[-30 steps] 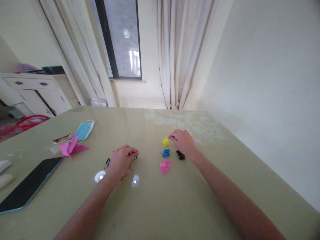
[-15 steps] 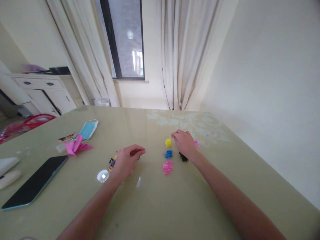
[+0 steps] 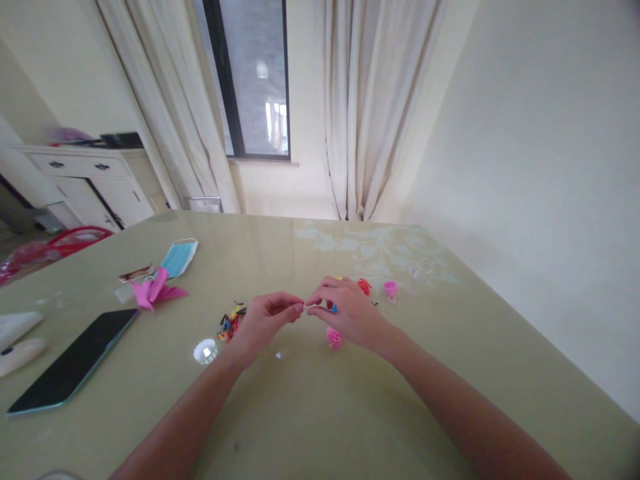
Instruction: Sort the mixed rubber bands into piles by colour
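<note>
I'm holding left grip (image 3: 301, 306) pinched, right grip (image 3: 309, 307) slightly parted near pink pile (image 3: 335, 339), contents unclear, likely for fine control.

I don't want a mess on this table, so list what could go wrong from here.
The right hand partly hides the blue pieces and is close to the pink pile, so it might scatter or mix them. The left hand is beside the mixed pile and could brush pieces loose. Anything tiny at the fingertips might drop; none is clearly visible.
</note>
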A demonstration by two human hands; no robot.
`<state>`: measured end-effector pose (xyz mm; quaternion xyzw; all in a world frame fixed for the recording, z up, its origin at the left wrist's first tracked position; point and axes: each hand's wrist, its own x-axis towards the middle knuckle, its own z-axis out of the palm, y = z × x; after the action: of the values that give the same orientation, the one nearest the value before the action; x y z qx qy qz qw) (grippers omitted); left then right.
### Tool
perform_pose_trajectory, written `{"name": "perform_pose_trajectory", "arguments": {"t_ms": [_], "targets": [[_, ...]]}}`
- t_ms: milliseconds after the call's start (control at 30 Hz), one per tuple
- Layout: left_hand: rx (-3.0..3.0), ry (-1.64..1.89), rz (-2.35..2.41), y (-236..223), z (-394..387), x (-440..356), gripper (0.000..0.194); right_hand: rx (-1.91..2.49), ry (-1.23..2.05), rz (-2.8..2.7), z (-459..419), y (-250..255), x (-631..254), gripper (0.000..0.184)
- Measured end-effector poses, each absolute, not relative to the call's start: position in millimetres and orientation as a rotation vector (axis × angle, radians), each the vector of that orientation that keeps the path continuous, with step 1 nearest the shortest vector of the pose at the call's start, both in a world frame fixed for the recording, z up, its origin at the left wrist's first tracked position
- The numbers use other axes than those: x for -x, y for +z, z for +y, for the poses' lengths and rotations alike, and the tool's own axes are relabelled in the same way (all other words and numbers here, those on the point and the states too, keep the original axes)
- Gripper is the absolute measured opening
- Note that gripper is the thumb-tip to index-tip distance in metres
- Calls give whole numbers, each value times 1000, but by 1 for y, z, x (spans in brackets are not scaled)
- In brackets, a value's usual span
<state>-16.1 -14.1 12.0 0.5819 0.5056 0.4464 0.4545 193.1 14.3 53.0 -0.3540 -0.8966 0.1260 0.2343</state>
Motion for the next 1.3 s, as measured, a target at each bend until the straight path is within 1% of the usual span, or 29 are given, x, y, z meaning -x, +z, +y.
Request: {"name": "perform_pose_trajectory", "arguments": {"t_ms": [300, 400, 467, 567, 633, 733, 800, 900, 1133, 1300], "targets": [[-1444, 1091, 1197, 11, -15, 15, 34, 985, 242, -2455, 8, 57, -192, 7], [-1496, 1095, 1242, 7, -13, 18, 36, 983, 324, -2382, 8, 65, -195, 7], [-1622, 1076, 1369, 4, -11, 22, 35, 963, 453, -2270, 8, 76, -202, 6], [-1985, 1004, 1715, -2, -9, 28, 25, 909, 561, -2114, 5, 98, -215, 9], [-2193, 873, 1917, -7, -10, 31, 24, 875, 552, -2057, 1, 112, -224, 12], [-2301, 601, 2061, -13, -11, 33, 28, 849, 545, -2006, -8, 125, -232, 13], [-2312, 472, 2062, -17, -11, 33, 28, 852, 545, -1990, -14, 130, -235, 13], [-2293, 410, 1972, -19, -8, 33, 27, 862, 539, -1979, -20, 131, -238, 13], [-2247, 472, 1907, -15, -6, 33, 30, 831, 531, -1996, -26, 133, -242, 12], [-2253, 529, 1892, -16, -7, 33, 31, 817, 538, -2084, -26, 135, -246, 8]]}}
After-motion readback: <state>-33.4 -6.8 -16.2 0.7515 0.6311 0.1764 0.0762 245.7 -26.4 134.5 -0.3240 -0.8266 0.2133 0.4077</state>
